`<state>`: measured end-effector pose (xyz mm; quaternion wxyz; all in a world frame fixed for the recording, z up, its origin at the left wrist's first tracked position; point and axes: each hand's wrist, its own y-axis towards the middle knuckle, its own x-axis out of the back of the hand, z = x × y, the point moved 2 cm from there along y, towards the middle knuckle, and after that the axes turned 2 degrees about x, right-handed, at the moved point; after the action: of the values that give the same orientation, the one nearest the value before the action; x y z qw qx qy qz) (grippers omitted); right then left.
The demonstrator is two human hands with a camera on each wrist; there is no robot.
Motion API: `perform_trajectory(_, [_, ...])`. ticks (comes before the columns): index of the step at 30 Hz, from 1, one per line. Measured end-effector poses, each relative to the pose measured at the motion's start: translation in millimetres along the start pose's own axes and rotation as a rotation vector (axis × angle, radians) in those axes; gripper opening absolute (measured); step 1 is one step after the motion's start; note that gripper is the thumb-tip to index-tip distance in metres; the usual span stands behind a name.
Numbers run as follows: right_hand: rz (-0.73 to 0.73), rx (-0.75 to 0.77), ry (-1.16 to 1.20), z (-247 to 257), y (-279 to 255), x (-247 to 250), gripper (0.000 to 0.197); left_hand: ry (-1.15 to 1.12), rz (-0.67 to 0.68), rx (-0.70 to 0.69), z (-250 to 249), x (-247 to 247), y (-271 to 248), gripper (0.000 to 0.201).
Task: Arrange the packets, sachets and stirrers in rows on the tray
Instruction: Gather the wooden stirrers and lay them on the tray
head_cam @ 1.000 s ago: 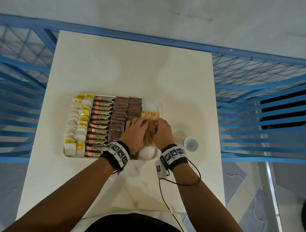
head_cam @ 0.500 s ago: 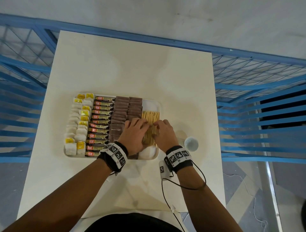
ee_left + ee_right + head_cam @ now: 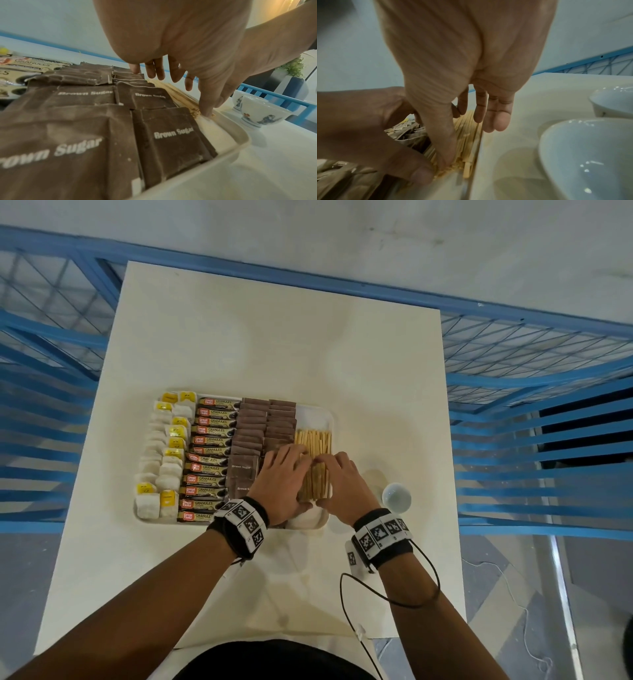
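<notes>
A white tray holds rows: white and yellow packets at left, granules sachets, two columns of brown sugar packets, and wooden stirrers along the right side. My left hand lies with straight fingers on the stirrers' left edge, its thumb pressing their near ends. My right hand rests on their right edge, fingers straight, thumb against the same ends. The left wrist view shows the left hand over the stirrers beside the brown sugar packets. The right wrist view shows the right hand on the stirrers.
The tray sits on a cream table ringed by a blue railing. A small white cup stands just right of the tray's near corner; the wrist views show two such cups close together.
My right wrist has drifted right and toward me while its fingers stay on the stirrers. The left hand has hardly moved. The stirrer bundle looks tighter and straighter.
</notes>
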<state>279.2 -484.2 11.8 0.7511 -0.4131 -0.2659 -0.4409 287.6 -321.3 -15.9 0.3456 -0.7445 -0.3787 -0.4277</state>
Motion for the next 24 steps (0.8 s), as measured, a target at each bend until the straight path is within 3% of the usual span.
perform_trajectory(6, [-0.051,-0.034,-0.023,-2,-2,6,0.062,0.013,0.026,-0.031,-3,-4,4,0.089])
perform_trajectory(11, [-0.006,-0.049,-0.166,-5,1,-4,0.069,0.034,0.036,-0.038,-2,-9,5,0.082])
perform_trajectory(16, [-0.028,-0.051,-0.184,-5,1,-8,0.057,0.030,0.023,-0.060,-2,-10,7,0.078])
perform_trajectory(21, [0.010,-0.067,-0.224,-6,-1,-11,0.076,0.043,0.003,-0.073,0,-11,5,0.080])
perform_trajectory(24, [-0.036,-0.072,-0.219,-2,-1,-11,0.060,0.038,0.021,-0.074,1,-13,5,0.078])
